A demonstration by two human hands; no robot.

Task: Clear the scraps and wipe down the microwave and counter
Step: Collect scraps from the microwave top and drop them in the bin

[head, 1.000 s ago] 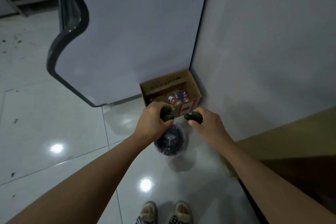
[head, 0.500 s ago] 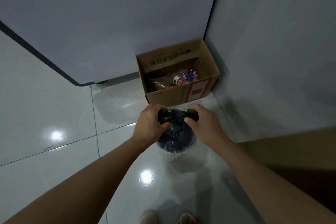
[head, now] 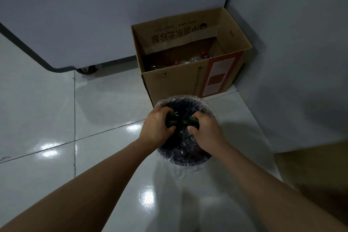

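Note:
A round dark bin (head: 185,158) lined with a clear plastic bag stands on the white tiled floor. Both my hands reach into its mouth. My left hand (head: 157,130) is closed around dark green vegetable scraps (head: 170,119), with pale bits showing at the top. My right hand (head: 206,130) grips another dark green scrap (head: 192,121). The two hands sit side by side over the bin's far half, hiding part of its inside.
An open cardboard box (head: 175,84) holding bottles stands just behind the bin, in the corner by the wall. A white appliance (head: 94,15) on a castor fills the upper left. A brown cabinet edge (head: 316,171) is at the right.
The view has dropped much closer to the bin. Both hands have moved down from above the rim into its mouth, still holding the green scraps.

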